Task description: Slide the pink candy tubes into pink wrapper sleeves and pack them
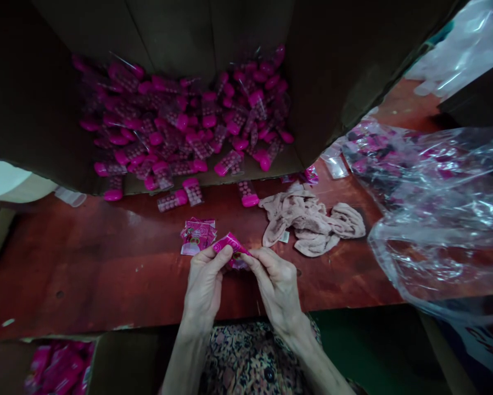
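Nearest to me, at the bottom, my dark floral-patterned garment, and off to the left a brown cardboard carton with bright pink packets heaped in it. Up over the near edge of the red-brown counter come my hands, both pinched narrow: left hand gripping one side of a glossy pink printed sachet, right hand with fingertips closed on the other. The sachet sits right between them, bent and crinkled! Pull unevenly here and the thin film could tear or slip from my fingertips, I'd say.

Just beyond, to the left, a small stack of flat pink printed sachets; a knock from my left knuckles could fan it out. Right of my hands, a crumpled pale pink cloth, and farther right a big clear plastic bag spilling over the near edge; its own weight might drag it down. Far side now: the big brown cardboard box, open toward me, piled with clear, pink-capped containers. Three loose containers lie by its lip; a nudge could send more sliding out.
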`<action>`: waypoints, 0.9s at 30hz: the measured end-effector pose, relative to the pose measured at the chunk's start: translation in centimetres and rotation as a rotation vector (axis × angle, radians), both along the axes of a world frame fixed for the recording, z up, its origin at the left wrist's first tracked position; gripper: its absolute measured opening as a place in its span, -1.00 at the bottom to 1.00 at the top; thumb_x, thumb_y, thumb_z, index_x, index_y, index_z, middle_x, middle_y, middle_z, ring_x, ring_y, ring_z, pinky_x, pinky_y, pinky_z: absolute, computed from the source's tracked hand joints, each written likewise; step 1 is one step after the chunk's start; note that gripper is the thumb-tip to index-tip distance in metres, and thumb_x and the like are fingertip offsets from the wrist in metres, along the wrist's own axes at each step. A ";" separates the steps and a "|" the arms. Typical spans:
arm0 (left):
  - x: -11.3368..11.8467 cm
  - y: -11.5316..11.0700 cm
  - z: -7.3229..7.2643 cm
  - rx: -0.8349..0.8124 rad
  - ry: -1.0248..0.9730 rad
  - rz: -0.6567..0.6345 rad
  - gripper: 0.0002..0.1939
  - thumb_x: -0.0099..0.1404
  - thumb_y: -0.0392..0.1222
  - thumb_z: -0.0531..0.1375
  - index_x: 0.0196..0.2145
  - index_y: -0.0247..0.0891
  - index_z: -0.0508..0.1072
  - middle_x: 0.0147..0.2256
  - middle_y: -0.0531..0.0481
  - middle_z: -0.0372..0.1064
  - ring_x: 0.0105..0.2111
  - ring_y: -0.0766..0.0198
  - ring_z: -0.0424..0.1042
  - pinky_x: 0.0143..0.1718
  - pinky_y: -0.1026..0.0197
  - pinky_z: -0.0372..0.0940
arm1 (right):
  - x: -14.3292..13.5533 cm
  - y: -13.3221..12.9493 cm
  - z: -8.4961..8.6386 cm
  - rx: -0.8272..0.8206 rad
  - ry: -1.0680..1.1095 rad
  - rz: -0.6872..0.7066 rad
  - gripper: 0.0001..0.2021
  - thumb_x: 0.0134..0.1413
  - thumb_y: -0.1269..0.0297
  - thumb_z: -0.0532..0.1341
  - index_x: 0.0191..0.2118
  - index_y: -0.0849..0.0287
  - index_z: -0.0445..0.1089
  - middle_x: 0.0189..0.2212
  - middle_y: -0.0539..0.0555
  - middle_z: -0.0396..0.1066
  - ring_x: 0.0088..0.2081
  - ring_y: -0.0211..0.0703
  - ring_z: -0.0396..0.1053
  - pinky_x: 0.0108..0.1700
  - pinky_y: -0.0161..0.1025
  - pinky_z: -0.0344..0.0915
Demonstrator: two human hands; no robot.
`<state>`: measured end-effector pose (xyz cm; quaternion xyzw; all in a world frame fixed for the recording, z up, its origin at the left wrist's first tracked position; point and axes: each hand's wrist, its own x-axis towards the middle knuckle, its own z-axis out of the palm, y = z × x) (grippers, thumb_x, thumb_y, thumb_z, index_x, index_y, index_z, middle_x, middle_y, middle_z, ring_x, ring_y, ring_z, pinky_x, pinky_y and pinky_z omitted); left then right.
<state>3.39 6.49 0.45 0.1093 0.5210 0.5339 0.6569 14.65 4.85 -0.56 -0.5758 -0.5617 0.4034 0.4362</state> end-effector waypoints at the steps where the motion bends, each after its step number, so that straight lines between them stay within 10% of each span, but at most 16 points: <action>1: -0.1 0.0 0.0 0.001 -0.005 -0.001 -0.87 -0.08 -0.26 0.37 -0.50 -0.33 0.56 -0.53 0.02 0.49 -0.53 0.43 0.38 -0.39 0.38 0.30 | 0.0 0.1 0.0 0.022 -0.027 0.006 -0.82 0.15 0.32 0.11 -0.38 0.18 0.45 -0.52 0.02 0.38 -0.48 -0.22 0.31 -0.41 -0.30 0.23; 9: -1.6 0.3 0.1 -0.030 -0.052 0.192 -0.80 -0.19 -0.31 0.42 -0.53 -0.35 0.53 -0.57 0.05 0.47 -0.55 0.42 0.39 -0.45 0.39 0.34 | 0.2 3.2 1.7 -0.004 -0.068 0.131 -0.87 0.06 0.30 0.20 -0.33 0.19 0.47 -0.56 -0.02 0.43 -0.52 -0.24 0.36 -0.46 -0.33 0.27; 13: -2.9 0.8 0.7 -0.060 -0.115 0.337 -0.87 -0.10 -0.38 0.37 -0.51 -0.35 0.52 -0.51 0.00 0.50 -0.53 0.35 0.43 -0.45 0.33 0.39 | 1.3 7.6 1.6 0.197 -0.476 -0.032 -0.71 0.15 0.38 0.04 -0.04 0.23 0.36 -0.26 0.17 0.40 -0.29 -0.08 0.36 -0.25 -0.18 0.29; 16: -3.5 1.3 1.4 -0.071 -0.175 0.402 -0.93 0.04 -0.44 0.28 -0.52 -0.34 0.49 -0.55 0.00 0.47 -0.59 0.37 0.40 -0.61 0.39 0.31 | 2.1 10.0 0.7 0.271 -0.854 0.153 -0.54 0.06 0.53 -0.04 0.10 0.27 0.24 -0.08 0.29 0.29 -0.13 0.09 0.26 -0.19 -0.03 0.24; 27: -4.8 1.9 2.1 -0.168 -0.292 0.460 -0.82 0.23 -0.40 0.13 -0.52 -0.37 0.43 -0.57 0.00 0.39 -0.65 0.43 0.31 -0.71 0.42 0.18 | 0.5 8.5 -0.2 0.438 -1.037 0.346 -0.82 0.12 0.32 0.15 -0.15 0.23 0.35 0.01 0.29 0.19 -0.02 0.18 0.13 -0.11 -0.01 0.18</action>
